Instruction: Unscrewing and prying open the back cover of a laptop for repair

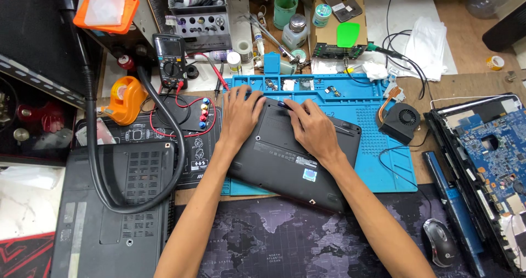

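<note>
A small black laptop (285, 160) lies bottom side up and slightly turned on a blue work mat (378, 146). My left hand (240, 113) rests flat on the laptop's far left corner, fingers spread. My right hand (311, 125) lies on the far edge of the laptop's underside and pinches a small dark tool (283, 105), its tip against the case near the top edge. Both forearms reach in from the bottom of the head view.
A larger grey laptop (112, 212) lies upside down at left under a black hose (96, 146). A multimeter (169, 58), orange tape dispenser (126, 97), loose cooling fan (401, 122), opened laptop with blue board (487, 157), mouse (440, 241) and bottles (296, 31) surround the mat.
</note>
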